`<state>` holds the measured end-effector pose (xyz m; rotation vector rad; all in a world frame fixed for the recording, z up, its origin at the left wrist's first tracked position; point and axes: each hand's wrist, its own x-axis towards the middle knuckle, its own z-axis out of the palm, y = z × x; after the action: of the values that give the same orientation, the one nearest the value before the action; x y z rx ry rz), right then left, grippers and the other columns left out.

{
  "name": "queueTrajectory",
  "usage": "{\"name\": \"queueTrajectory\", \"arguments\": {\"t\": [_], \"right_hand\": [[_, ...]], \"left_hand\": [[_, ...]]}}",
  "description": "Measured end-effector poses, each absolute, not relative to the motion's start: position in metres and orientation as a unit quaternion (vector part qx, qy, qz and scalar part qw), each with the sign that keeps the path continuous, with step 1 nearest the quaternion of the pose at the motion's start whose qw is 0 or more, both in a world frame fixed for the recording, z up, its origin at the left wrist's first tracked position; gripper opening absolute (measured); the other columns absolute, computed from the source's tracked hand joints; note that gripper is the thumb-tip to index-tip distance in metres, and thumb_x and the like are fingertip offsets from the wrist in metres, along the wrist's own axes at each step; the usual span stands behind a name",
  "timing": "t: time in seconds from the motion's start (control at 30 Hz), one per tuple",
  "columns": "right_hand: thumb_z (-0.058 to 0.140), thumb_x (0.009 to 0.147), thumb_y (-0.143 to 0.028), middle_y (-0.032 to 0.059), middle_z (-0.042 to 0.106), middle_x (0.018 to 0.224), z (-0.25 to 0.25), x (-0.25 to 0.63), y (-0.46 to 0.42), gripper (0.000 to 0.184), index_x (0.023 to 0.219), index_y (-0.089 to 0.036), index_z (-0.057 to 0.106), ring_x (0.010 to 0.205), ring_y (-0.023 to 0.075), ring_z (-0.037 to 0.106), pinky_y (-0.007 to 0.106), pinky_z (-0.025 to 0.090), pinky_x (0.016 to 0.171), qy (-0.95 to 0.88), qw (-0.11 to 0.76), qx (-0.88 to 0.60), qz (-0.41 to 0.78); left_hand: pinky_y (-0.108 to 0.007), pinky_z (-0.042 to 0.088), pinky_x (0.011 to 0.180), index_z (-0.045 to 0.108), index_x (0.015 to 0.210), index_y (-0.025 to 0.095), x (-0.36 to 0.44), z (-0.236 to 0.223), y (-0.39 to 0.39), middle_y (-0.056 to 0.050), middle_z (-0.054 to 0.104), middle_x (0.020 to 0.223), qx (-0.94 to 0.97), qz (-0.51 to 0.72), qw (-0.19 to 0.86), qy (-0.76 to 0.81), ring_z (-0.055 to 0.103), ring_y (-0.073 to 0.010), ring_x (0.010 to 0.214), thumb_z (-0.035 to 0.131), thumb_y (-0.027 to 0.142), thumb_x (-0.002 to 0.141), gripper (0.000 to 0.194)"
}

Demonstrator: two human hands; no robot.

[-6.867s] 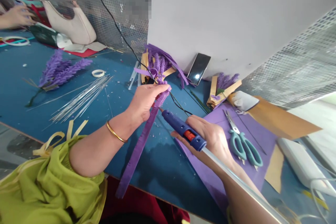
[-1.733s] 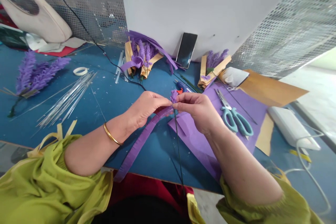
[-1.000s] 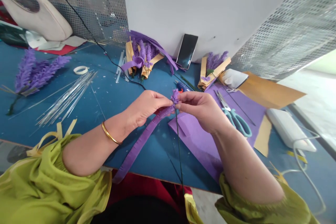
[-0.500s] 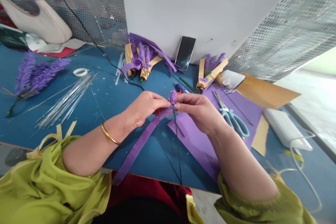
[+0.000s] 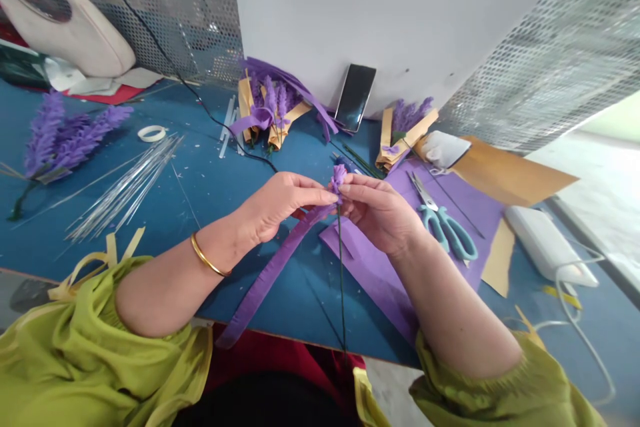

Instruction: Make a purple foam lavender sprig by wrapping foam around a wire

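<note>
My left hand (image 5: 278, 203) pinches the upper end of a long purple fringed paper strip (image 5: 265, 278) that trails down toward the table's near edge. Fingertip to fingertip with it, my right hand (image 5: 379, 211) pinches the top of a thin dark green wire stem (image 5: 341, 287), where the strip is rolled into a small purple bud (image 5: 339, 177). The stem hangs down past the table edge. Both hands are closed over the blue table (image 5: 210, 187).
Teal scissors (image 5: 443, 221) lie on a purple paper sheet (image 5: 380, 267) to the right. A phone (image 5: 355, 97) leans on the white board behind. Silver wires (image 5: 127, 187), a tape roll (image 5: 151, 133), finished purple flower sprigs (image 5: 65, 137) lie left; a white power strip (image 5: 547, 247) lies right.
The blue glue gun my right hand held is set down behind the hands. That hand now grips the stem, and the bud has turned and risen slightly over the last second.
</note>
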<state>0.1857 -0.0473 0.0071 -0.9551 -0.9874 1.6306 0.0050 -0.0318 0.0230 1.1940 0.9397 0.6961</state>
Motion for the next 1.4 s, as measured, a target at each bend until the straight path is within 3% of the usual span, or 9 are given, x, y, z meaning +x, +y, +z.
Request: {"name": "queueTrajectory", "arguments": {"t": [0.17,0.53,0.77,0.97,1.17,1.4], "right_hand": [[0.079,0.067,-0.022,-0.0041,0.057,0.057,0.008,0.182,-0.05,0.011,0.073,-0.017,0.072,0.053,0.0067,0.047,0.022,0.037,0.057,-0.409,0.491,-0.414,0.649],[0.072,0.063,-0.013,-0.0045,0.053,0.052,0.008,0.174,-0.054,0.006,0.062,-0.018,0.069,0.056,0.0086,0.043,0.026,0.033,0.061,-0.431,0.523,-0.423,0.601],[0.079,0.065,-0.022,-0.003,0.057,0.059,0.008,0.178,-0.052,0.01,0.071,-0.017,0.073,0.057,0.0088,0.048,0.027,0.038,0.062,-0.417,0.491,-0.405,0.649],[0.076,0.065,-0.019,-0.0032,0.056,0.057,0.009,0.181,-0.049,0.007,0.068,-0.016,0.07,0.054,0.0084,0.049,0.025,0.043,0.061,-0.4,0.505,-0.399,0.653],[0.074,0.066,-0.019,-0.0029,0.056,0.059,0.013,0.184,-0.05,0.007,0.067,-0.016,0.068,0.054,0.0083,0.047,0.024,0.039,0.057,-0.398,0.526,-0.408,0.631],[0.076,0.067,-0.019,-0.0035,0.055,0.06,0.012,0.18,-0.053,0.007,0.068,-0.017,0.069,0.056,0.0084,0.048,0.025,0.04,0.058,-0.412,0.511,-0.423,0.625]], "left_hand": [[-0.028,0.046,0.078,0.075,0.067,0.016,0.007,0.02,-0.034,-0.002,0.071,0.07,0.533,0.333,0.666,0.401,0.062,-0.0134,0.072,0.08,0.023,0.063,0.009],[-0.028,0.047,0.072,0.076,0.067,0.016,0.01,0.018,-0.035,-0.002,0.07,0.067,0.54,0.324,0.654,0.418,0.06,-0.0123,0.066,0.077,0.017,0.064,0.003],[-0.025,0.047,0.069,0.076,0.066,0.016,0.006,0.025,-0.032,-0.002,0.07,0.066,0.499,0.306,0.693,0.421,0.061,-0.0116,0.065,0.081,0.02,0.062,0.008],[-0.026,0.045,0.065,0.078,0.072,0.017,0.002,0.025,-0.029,-0.003,0.071,0.068,0.502,0.283,0.707,0.409,0.06,-0.012,0.063,0.082,0.039,0.068,0.023],[-0.028,0.047,0.069,0.079,0.076,0.019,0.003,0.023,-0.029,-0.004,0.074,0.074,0.498,0.3,0.699,0.417,0.067,-0.016,0.072,0.085,0.04,0.064,0.025],[-0.027,0.044,0.07,0.076,0.076,0.018,0.007,0.017,-0.032,-0.001,0.072,0.076,0.564,0.373,0.615,0.405,0.059,-0.0126,0.07,0.084,0.035,0.065,0.022]]}}
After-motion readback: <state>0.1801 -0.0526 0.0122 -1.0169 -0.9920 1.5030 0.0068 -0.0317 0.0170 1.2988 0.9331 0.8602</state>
